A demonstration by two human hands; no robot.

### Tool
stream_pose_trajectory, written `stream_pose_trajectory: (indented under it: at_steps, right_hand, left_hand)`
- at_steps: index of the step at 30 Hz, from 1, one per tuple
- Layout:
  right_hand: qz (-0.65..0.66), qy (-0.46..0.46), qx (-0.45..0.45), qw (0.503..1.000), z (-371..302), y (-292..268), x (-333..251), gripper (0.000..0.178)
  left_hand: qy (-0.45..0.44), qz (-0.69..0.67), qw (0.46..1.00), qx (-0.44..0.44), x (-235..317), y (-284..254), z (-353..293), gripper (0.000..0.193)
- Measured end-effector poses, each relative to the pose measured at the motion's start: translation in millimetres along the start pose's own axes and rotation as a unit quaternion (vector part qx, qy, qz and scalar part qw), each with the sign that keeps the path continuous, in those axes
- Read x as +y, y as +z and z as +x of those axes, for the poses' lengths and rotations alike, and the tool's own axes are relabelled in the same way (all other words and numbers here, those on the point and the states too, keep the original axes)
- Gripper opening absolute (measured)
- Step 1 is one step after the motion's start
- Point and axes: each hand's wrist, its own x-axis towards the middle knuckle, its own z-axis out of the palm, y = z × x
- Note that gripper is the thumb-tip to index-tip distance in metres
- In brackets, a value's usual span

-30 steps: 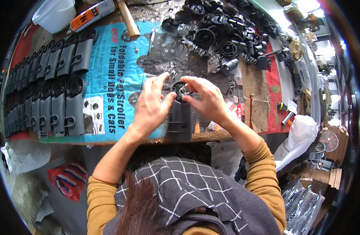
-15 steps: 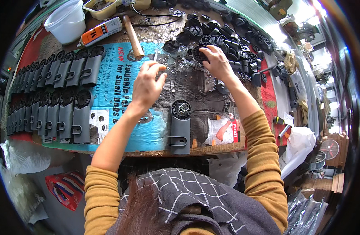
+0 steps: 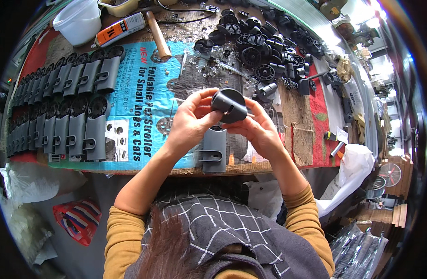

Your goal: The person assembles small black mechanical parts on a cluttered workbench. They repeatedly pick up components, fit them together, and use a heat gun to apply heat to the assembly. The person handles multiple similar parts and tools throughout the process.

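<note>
Between both hands I hold a black round plastic part [image 3: 229,103] above the near middle of the bench. My left hand [image 3: 194,122] grips its left side, thumb in front. From the right and below, my right hand [image 3: 256,128] closes on the same part. Just beneath it, a grey plastic housing [image 3: 214,151] with a U-shaped tab lies at the bench's front edge, its round upper end mostly hidden by my hands. Several matching grey housings [image 3: 95,135] stand in two rows on the left.
A heap of black round parts [image 3: 260,44] covers the back right, with loose coil springs [image 3: 287,83] beside it. Across the back left are a wooden-handled tool [image 3: 158,37], an orange-and-white spray can [image 3: 119,30] and a white tub [image 3: 77,23]. A printed blue sheet [image 3: 143,93] covers part of the bench.
My right hand has come back from the heap toward me, bringing a black round part. My left hand has moved right and nearer, and now both hands hold that part.
</note>
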Motion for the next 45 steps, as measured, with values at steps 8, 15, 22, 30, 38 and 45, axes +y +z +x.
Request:
stream_pose_trajectory:
  at_steps: [8,15,22,30,38,45]
  right_hand:
    - [-0.505,-0.256,0.107,0.817,-10,32,-4,0.045]
    - [-0.470,-0.088,0.211,0.852,-22,-20,23,0.038]
    - [-0.389,-0.130,0.151,0.900,-6,-19,7,0.035]
    - [-0.598,-0.101,-0.018,0.795,35,5,1,0.035]
    - [-0.502,-0.048,-0.041,0.863,39,-11,12,0.038]
    - [-0.339,-0.028,0.005,0.940,25,-11,41,0.037]
  left_hand:
    - [0.056,0.129,0.989,0.033,-1,17,-12,0.042]
    - [0.046,0.359,0.929,0.081,6,-32,-1,0.059]
    - [0.019,0.574,0.817,-0.052,-33,-27,-2,0.091]
    - [0.044,0.558,0.828,-0.040,-30,-29,-3,0.078]
    - [0.030,0.502,0.855,-0.127,-24,-41,17,0.042]
    - [-0.087,0.567,0.800,-0.176,-9,-26,33,0.040]
